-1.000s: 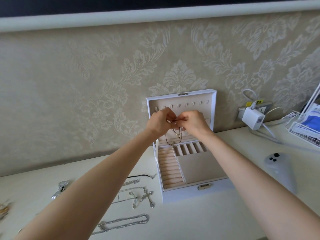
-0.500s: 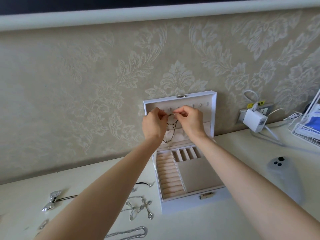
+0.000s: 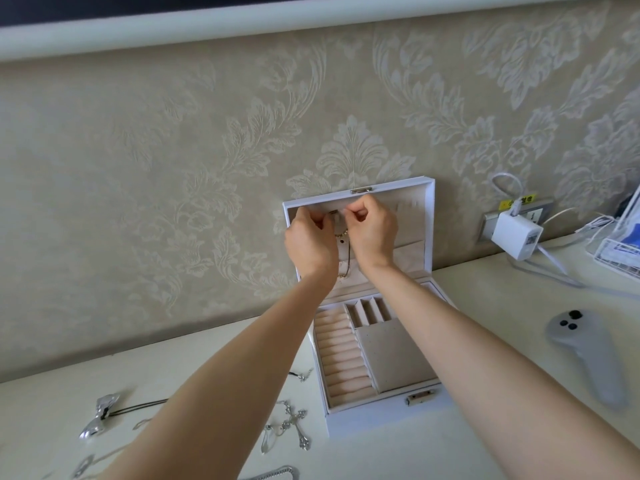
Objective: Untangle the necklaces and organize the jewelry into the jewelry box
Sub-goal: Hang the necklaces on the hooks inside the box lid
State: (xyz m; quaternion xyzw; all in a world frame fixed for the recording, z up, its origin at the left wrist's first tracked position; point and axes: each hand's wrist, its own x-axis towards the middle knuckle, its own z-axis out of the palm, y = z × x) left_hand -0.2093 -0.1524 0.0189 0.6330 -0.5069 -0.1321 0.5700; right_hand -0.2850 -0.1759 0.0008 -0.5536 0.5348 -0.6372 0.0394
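Note:
A white jewelry box [image 3: 381,415] stands open against the wall, its beige-lined lid [image 3: 412,223] upright with a row of hooks along the top. My left hand [image 3: 311,242] and my right hand [image 3: 372,235] are raised inside the lid, each pinching an end of a thin dark necklace [image 3: 343,251] at the hook row. The chain hangs down between my wrists toward the lid's pocket. On the desk at the lower left lie a silver cross necklace [image 3: 299,426], a silver bow pendant on a black cord [image 3: 100,415] and a silver chain [image 3: 273,474].
A grey controller [image 3: 585,355] lies on the desk right of the box. A white charger [image 3: 516,237] is plugged into a wall socket, with cables trailing over the desk. A white wire rack [image 3: 620,261] stands at the far right edge.
Both hands have risen with the necklace from the middle of the lid up to its hook row. The view has shifted, so the desk jewelry sits lower in frame.

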